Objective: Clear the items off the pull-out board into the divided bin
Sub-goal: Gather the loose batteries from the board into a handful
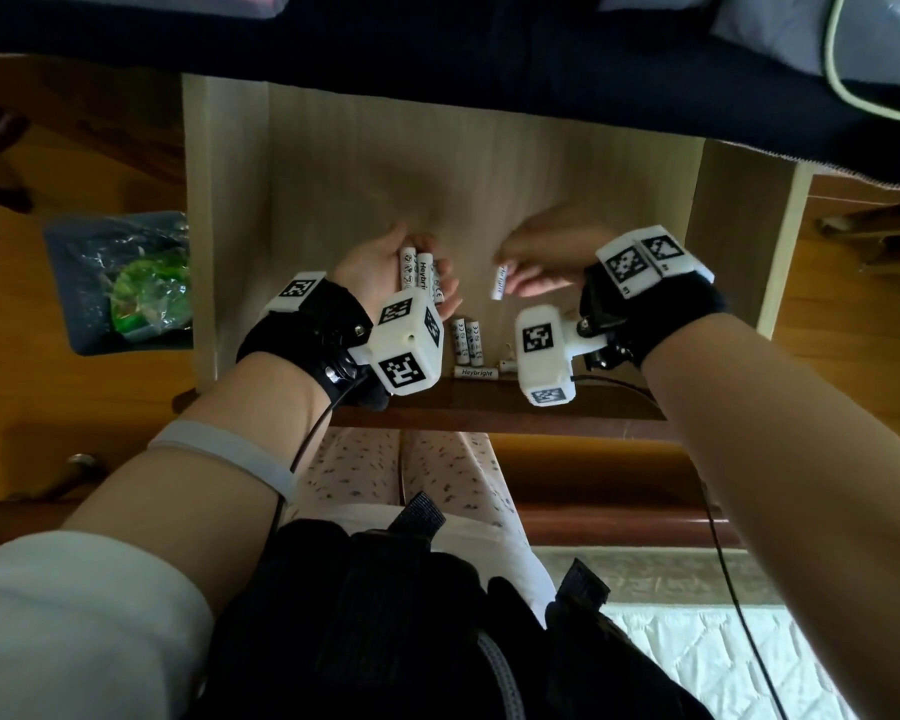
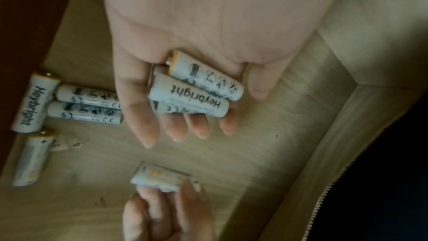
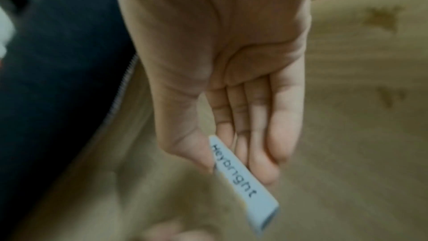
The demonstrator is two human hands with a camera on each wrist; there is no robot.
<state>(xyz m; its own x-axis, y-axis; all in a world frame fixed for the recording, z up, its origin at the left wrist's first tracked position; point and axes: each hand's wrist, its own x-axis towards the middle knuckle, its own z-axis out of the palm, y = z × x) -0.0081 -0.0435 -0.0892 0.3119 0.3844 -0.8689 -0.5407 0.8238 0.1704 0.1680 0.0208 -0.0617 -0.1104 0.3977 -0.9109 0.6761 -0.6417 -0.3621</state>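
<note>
White "Heybright" batteries are the items on the light wooden pull-out board (image 1: 359, 174). My left hand (image 1: 385, 267) is palm up over the board, with three batteries (image 2: 190, 98) lying across its nearly straight fingers (image 2: 139, 116); the thumb is off to the side. To its right, my right hand (image 1: 507, 275) pinches a single battery (image 1: 499, 284) between thumb and fingers (image 3: 261, 153), a short gap from the left palm. Several more batteries (image 1: 466, 343) lie loose near the board's front edge, under my wrists. A blue-grey bin (image 1: 68, 262) sits left of the board.
The bin holds a clear plastic packet with something green (image 1: 146, 288). Dark fabric with a zip (image 1: 489, 70) overhangs the back of the board. The board has raised side walls (image 1: 723, 241) and a dark wooden front lip (image 1: 489, 402). My lap is just below it.
</note>
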